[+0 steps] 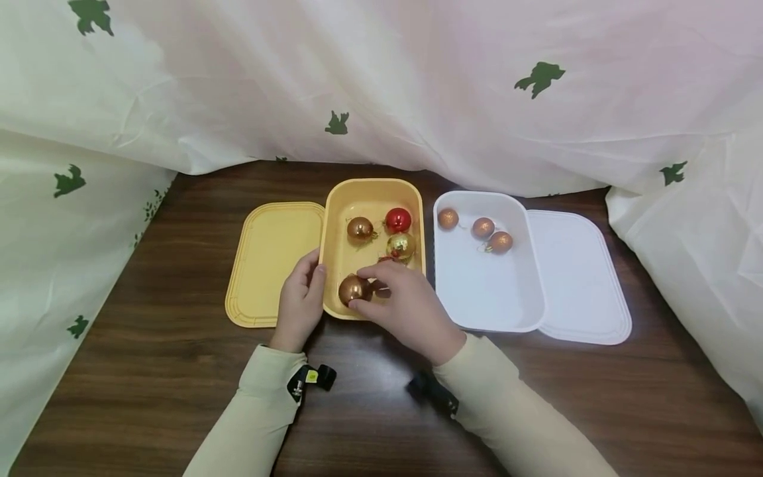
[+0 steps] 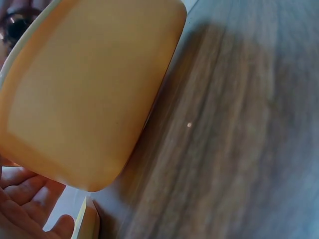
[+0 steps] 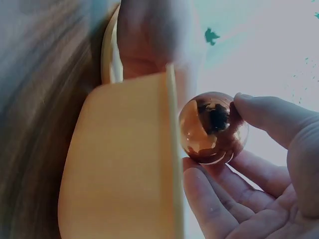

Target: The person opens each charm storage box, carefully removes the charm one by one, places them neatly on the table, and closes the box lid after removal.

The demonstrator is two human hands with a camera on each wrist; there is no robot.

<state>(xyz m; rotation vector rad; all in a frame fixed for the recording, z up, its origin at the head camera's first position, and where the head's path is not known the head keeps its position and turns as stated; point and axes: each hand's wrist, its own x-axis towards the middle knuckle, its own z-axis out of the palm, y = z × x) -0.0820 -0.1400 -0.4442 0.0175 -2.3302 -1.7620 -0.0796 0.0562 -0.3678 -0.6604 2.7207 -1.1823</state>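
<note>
My right hand (image 1: 411, 308) pinches a shiny copper-brown Christmas ball (image 3: 213, 127) between thumb and fingers. In the head view it overlaps the near end of the yellow box (image 1: 326, 238); in the right wrist view the ball is level with the rim. My left hand (image 1: 301, 301) rests against the box's left wall, thumb at the rim, fingers along the outside. The left wrist view shows those fingers loosely bent. Farther back inside the box lie another brown ball (image 1: 360, 229), a red ball (image 1: 398, 220) and a gold ball (image 1: 401, 246). Something small and red beside the gold ball is partly hidden.
A white box (image 1: 489, 291) stands to the right, with three glittery copper balls (image 1: 483, 228) toward its back. A yellow lid (image 1: 271, 265) lies left of the yellow box, a white lid (image 1: 587, 278) right of the white one. White cloth (image 1: 387, 79) encloses the dark wooden table (image 1: 161, 371).
</note>
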